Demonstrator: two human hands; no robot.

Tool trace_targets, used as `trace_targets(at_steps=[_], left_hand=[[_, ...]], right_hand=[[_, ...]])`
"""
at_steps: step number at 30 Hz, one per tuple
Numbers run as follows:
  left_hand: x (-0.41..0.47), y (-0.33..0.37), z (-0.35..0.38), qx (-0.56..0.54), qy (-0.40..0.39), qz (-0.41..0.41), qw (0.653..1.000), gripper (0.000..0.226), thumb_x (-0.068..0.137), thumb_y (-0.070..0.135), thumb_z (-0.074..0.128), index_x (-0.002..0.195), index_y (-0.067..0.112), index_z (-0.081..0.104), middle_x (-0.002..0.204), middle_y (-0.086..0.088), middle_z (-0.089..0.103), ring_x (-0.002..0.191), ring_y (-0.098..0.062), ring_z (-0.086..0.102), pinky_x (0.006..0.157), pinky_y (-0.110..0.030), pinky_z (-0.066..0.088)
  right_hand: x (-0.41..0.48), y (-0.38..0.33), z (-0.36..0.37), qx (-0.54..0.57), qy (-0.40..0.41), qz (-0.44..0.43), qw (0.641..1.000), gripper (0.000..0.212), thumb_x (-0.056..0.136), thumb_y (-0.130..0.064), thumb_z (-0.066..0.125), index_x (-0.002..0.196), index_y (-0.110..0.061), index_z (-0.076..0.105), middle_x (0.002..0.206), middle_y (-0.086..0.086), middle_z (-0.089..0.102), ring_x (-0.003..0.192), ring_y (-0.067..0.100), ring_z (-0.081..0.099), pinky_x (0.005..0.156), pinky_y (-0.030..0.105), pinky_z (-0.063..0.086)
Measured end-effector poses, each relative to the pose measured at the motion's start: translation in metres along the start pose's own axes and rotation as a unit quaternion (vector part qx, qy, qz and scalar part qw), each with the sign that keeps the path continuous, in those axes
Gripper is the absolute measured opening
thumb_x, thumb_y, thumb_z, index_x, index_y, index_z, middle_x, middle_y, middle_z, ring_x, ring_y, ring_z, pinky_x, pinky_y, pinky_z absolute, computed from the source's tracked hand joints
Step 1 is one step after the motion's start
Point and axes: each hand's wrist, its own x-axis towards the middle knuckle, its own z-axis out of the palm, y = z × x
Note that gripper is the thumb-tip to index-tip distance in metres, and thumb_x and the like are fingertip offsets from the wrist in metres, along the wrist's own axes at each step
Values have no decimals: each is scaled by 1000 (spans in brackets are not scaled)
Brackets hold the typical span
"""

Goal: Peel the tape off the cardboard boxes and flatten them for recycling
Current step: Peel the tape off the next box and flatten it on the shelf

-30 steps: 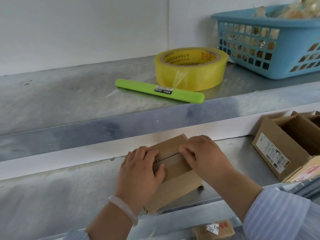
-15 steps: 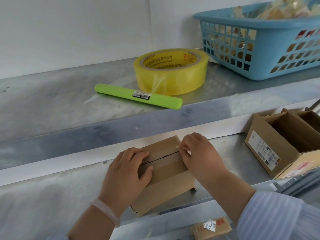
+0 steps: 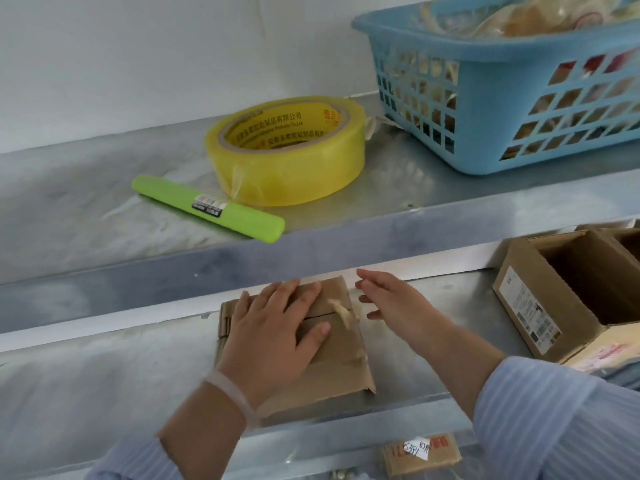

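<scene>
A small brown cardboard box [image 3: 332, 372] lies flat on the lower metal shelf [image 3: 104, 393]. My left hand [image 3: 273, 337] presses palm-down on its top, fingers spread across the flap seam. A crumpled strip of clear tape [image 3: 344, 313] sticks up from the seam at the box's right edge. My right hand [image 3: 394, 303] hovers just right of the box with fingers apart, holding nothing and not touching the tape.
An open cardboard box [image 3: 568, 292] stands at the right of the lower shelf. On the upper shelf lie a yellow tape roll [image 3: 287, 157], a green cutter [image 3: 207, 209] and a blue basket [image 3: 519, 84]. A small labelled box [image 3: 420, 452] sits below.
My right hand has let go of the tape end and opened, moving off to the right. The peeled tape now stands loose. My left hand has spread flat on the box.
</scene>
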Motion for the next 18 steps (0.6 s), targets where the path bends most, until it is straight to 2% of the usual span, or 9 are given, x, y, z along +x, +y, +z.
trace_targets(at_steps=[2, 4, 9, 15, 18], left_hand=[[0, -3, -1, -6, -5, 4, 1000, 73, 80, 75, 5, 147, 49, 19, 155, 17, 24, 143, -12, 21, 117, -43, 9], [-1, -1, -2, -3, -6, 1, 1000, 72, 81, 75, 7, 146, 50, 21, 154, 18, 25, 142, -11, 22, 117, -41, 10], [-2, 2, -4, -3, 3, -6, 1000, 69, 81, 74, 12, 145, 51, 25, 153, 19, 28, 140, -9, 25, 117, -40, 12], [-1, 2, -3, -16, 2, -14, 1000, 70, 80, 76, 11, 144, 52, 25, 152, 20, 27, 140, -8, 24, 117, -39, 9], [1, 0, -1, -22, -5, -16, 1000, 70, 80, 77, 11, 145, 52, 23, 152, 21, 26, 139, -7, 22, 117, -38, 8]], right_hand=[[8, 1, 1, 21, -68, 40, 997, 29, 99, -30, 48, 122, -23, 65, 116, -6, 67, 106, 11, 62, 101, 42, 48], [11, -2, 2, 0, -90, 31, 995, 25, 98, -31, 51, 109, -20, 71, 108, -4, 72, 101, 11, 66, 97, 42, 51], [20, -1, 0, 48, -73, 17, 996, 11, 93, -25, 62, 93, -21, 72, 98, 2, 75, 91, 12, 70, 85, 36, 56], [28, -1, 0, 64, -76, 21, 995, 5, 90, -19, 66, 88, -18, 70, 97, 7, 74, 92, 17, 70, 84, 36, 56], [29, -3, -3, 60, -67, 11, 996, 4, 88, -14, 67, 87, -16, 70, 90, 6, 75, 84, 15, 72, 82, 35, 59]])
